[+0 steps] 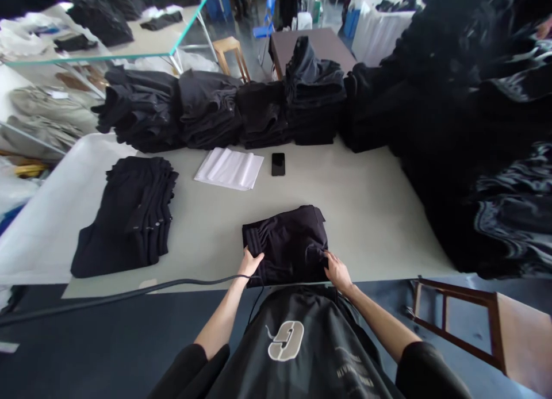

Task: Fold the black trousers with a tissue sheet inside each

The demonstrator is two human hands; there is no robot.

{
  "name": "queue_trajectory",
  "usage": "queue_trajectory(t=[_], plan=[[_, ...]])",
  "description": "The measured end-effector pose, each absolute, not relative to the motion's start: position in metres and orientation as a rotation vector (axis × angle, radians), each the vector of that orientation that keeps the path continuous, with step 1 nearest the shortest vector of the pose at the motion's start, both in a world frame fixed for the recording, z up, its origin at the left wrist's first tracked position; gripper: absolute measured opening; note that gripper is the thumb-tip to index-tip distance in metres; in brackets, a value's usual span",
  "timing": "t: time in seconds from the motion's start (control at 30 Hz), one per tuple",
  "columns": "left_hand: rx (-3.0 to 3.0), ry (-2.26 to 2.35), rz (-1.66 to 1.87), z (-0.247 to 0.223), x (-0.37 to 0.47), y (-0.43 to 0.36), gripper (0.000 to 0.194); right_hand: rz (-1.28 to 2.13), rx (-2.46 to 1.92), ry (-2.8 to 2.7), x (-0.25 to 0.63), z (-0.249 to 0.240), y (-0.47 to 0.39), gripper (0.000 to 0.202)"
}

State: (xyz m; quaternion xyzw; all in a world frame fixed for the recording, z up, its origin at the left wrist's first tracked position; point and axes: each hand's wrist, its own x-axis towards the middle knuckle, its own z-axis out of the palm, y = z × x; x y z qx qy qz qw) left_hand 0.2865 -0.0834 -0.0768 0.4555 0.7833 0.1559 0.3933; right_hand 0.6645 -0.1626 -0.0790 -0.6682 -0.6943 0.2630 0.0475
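A folded pair of black pants (291, 244) lies at the table's near edge, in front of my body. Its gathered waistband is toward the left. My left hand (250, 264) grips the waistband end, thumb on top and the other fingers hidden by the cloth. At the opposite side, my right hand (338, 271) is closed on the lower right edge, its fingertips partly out of sight. Farther left, a stack of folded dark pants (129, 212) with small metal buttons or rivets rests on the table.
White sheets (229, 168) and a black phone (278, 164) lie on the table (357, 209). Piles of folded black clothes (207, 108) line its far edge. A tall dark heap (452, 129) stands at right. A black cable (181, 283) crosses near my left wrist; a wooden stool (495, 324) is lower right.
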Motion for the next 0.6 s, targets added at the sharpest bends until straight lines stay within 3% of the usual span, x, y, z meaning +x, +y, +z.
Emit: queue_trajectory(t=[0.07, 0.27, 0.6], plan=[[1.101, 2.051, 0.393, -0.082, 0.291, -0.086, 0.062, 0.741, -2.144, -2.059, 0.683, -0.069, -0.155, 0.051], [1.042, 2.05, 0.488, -0.084, 0.291, -0.082, 0.044, 0.617, -2.372, -2.108, 0.73, -0.065, -0.166, 0.04], [0.768, 1.856, 0.557, -0.089, 0.268, -0.078, 0.043, 0.542, -2.421, -2.158, 0.717, -0.084, -0.187, 0.022]])
